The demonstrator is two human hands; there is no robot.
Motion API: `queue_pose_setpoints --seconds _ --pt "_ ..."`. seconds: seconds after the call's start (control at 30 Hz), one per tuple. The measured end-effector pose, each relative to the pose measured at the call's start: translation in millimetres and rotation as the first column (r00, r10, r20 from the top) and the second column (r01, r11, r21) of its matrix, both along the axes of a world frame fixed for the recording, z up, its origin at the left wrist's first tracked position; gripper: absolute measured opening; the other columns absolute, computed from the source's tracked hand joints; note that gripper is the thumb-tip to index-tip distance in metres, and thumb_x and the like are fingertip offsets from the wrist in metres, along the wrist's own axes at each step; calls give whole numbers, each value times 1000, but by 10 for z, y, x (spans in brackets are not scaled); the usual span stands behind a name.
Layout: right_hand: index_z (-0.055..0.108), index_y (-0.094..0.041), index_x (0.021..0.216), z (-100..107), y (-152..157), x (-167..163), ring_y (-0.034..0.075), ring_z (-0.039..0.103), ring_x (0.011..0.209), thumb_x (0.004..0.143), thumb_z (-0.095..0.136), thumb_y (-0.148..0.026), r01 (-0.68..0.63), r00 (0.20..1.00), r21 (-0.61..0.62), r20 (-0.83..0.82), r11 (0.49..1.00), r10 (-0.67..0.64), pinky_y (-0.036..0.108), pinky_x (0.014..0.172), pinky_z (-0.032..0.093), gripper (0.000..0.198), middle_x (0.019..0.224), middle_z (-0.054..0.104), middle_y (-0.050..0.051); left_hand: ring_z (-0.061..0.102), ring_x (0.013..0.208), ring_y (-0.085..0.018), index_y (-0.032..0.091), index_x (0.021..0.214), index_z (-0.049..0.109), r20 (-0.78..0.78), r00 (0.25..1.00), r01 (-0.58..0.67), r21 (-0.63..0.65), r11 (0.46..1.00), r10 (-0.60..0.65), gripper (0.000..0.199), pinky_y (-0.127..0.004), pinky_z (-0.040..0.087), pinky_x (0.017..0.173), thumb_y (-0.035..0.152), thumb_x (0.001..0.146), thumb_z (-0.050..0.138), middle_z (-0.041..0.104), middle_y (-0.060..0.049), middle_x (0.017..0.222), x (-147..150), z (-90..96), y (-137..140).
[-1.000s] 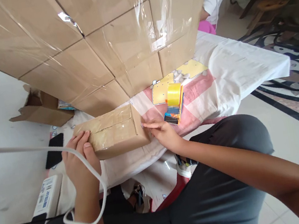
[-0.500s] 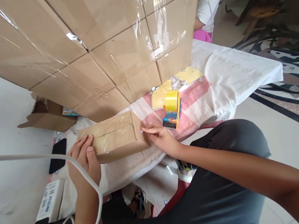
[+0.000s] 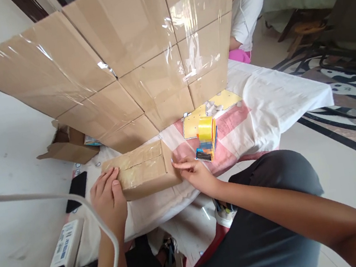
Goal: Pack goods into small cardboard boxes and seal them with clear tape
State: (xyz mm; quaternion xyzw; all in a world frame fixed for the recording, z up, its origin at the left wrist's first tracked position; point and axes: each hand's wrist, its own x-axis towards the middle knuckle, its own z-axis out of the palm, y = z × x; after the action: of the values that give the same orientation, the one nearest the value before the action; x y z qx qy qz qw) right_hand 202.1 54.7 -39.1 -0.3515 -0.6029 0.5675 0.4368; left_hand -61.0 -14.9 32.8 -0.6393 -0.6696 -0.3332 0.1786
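A small taped cardboard box (image 3: pixel 143 167) lies on the cloth-covered table in front of me. My left hand (image 3: pixel 109 197) holds its left end, with the fingers over the top edge. At the right end, my right hand (image 3: pixel 195 173) presses its fingertips against the end face, thumb and fingers drawn close together. Just beyond that hand stands a yellow-banded tape dispenser (image 3: pixel 207 129), with a dark-and-blue part at its foot.
A tall taped cardboard panel (image 3: pixel 140 59) stands behind the box. To the left are an open carton (image 3: pixel 69 145), a black phone-like slab (image 3: pixel 77 191) and a white power strip (image 3: pixel 64 246). A white cable (image 3: pixel 100 221) crosses my left forearm. Another person's sleeve (image 3: pixel 247 11) shows beyond the panel.
My view has shifted, so the scene sits slightly lower and more of the panel's top shows. Both hands stay on the box in nearly the same pose.
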Motion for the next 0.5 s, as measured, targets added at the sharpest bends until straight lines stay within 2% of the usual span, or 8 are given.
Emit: queue_pose_setpoints --seconds 0.07,0.13,0.23,0.3,0.37,0.4,0.43,0.5 --pt "81 -24 117 20 44 27 18 64 101 89 60 -20 8 999 -21 35 1000 -7 34 92 54 35 118 65 7 60 132 -30 10 127 72 2 1000 10 11 1000 -10 45 -51 43 116 32 107 37 71 -17 132 -7 -8 2" --pt "69 -24 139 58 95 72 18 64 100 84 70 -23 -14 996 -31 83 999 16 35 93 56 55 136 58 10 61 131 -31 8 125 72 1 1000 26 28 999 -26 45 -52 44 116 32 107 38 72 -19 130 -23 -23 8" --pt "17 -28 169 145 184 150 26 61 121 72 86 -31 -159 971 24 185 987 152 44 106 53 119 166 28 16 62 129 -31 9 123 73 0 999 47 53 997 -47 44 -53 45 115 31 107 39 73 -18 128 -65 -52 19" --pt "-10 -28 169 208 251 184 33 43 148 68 91 -40 -274 933 79 264 959 245 50 120 41 142 173 10 18 63 129 -31 11 122 74 10 998 63 60 996 -64 43 -53 45 115 31 106 40 74 -16 126 -101 -71 29" --pt "-20 -24 166 255 314 185 35 16 162 67 92 -47 -355 895 125 332 927 298 53 130 24 151 175 -1 18 63 129 -30 13 122 74 33 995 87 54 995 -89 42 -52 45 116 32 106 41 74 -15 126 -137 -86 39" --pt "-23 -22 165 269 339 173 34 8 164 66 92 -48 -391 878 146 356 909 321 51 132 19 154 175 -4 18 62 129 -30 14 122 74 48 994 98 50 994 -100 42 -53 45 116 33 106 41 74 -14 127 -152 -91 43" --pt "-24 -20 165 275 357 154 34 6 164 65 92 -49 -421 863 165 375 892 339 50 132 17 156 175 -5 19 63 129 -30 14 122 74 60 992 106 48 993 -109 42 -53 45 116 34 105 41 74 -14 127 -163 -94 45" --pt "-24 -19 165 265 370 103 34 16 162 61 94 -49 -447 850 201 398 872 344 48 131 22 160 174 2 22 63 129 -30 15 121 74 71 990 117 49 992 -120 42 -53 45 116 34 105 41 75 -13 125 -172 -98 41"
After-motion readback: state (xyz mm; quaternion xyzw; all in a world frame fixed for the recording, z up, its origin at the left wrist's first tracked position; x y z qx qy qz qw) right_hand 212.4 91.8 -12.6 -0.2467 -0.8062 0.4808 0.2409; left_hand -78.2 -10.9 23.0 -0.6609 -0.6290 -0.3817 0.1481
